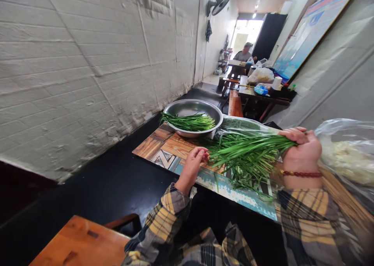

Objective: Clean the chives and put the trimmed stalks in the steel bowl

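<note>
My right hand (302, 153) is wrapped round one end of a bunch of garlic chives (251, 151), whose long green leaves stretch left across the table. Fingers curled together, my left hand (193, 166) is at the left ends of the leaves; whatever its fingertips pinch is hidden. Under the held bunch lies a loose heap of chives (251, 176), partly in and beside a clear plastic bag (248, 122). Beyond my left hand stands a wide metal basin (214, 109) with more chives (189, 121) lying in it.
The patterned tabletop (178, 144) carries all this. At the right is a clear bag with pale contents (347, 156). A wooden stool (78, 244) stands at lower left beside a white wall (87, 71). Farther back, a cluttered table (245, 89) stands before a seated person (243, 56).
</note>
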The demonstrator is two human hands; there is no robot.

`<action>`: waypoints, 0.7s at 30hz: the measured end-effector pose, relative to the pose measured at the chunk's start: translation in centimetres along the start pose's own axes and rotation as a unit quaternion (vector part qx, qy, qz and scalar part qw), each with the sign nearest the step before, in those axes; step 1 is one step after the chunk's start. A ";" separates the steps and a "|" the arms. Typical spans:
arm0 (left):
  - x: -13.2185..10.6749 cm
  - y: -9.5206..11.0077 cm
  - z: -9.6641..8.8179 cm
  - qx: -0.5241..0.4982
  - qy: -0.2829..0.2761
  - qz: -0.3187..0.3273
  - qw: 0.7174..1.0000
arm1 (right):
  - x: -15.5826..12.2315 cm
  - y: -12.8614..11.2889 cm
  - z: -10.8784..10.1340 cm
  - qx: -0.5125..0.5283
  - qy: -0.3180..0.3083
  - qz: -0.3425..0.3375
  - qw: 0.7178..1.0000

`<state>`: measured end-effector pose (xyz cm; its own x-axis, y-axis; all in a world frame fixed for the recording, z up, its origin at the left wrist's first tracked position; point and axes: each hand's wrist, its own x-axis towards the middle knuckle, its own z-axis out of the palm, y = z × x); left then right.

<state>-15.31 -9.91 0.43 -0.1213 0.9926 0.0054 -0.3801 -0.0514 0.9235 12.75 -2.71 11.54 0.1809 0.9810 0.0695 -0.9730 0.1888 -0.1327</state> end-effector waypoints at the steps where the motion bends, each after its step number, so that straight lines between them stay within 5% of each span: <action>1: -0.4 -0.1 -0.1 -0.002 -0.004 -0.001 1.000 | 0.1 0.0 -0.3 0.001 0.004 0.000 1.000; 15: -3.4 1.5 -0.4 -0.025 -0.059 0.001 0.998 | 1.5 2.0 -3.2 -0.029 0.065 0.005 0.997; 21: -3.2 2.0 0.3 -0.021 -0.019 0.031 0.999 | 1.5 2.5 -3.7 0.003 0.070 0.028 0.997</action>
<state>-15.44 -13.16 2.40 -0.1121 0.9906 0.0780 -0.4112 -0.1177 0.9039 11.10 -0.64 7.69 0.1433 0.9867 -0.0768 -0.9830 0.1330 -0.1264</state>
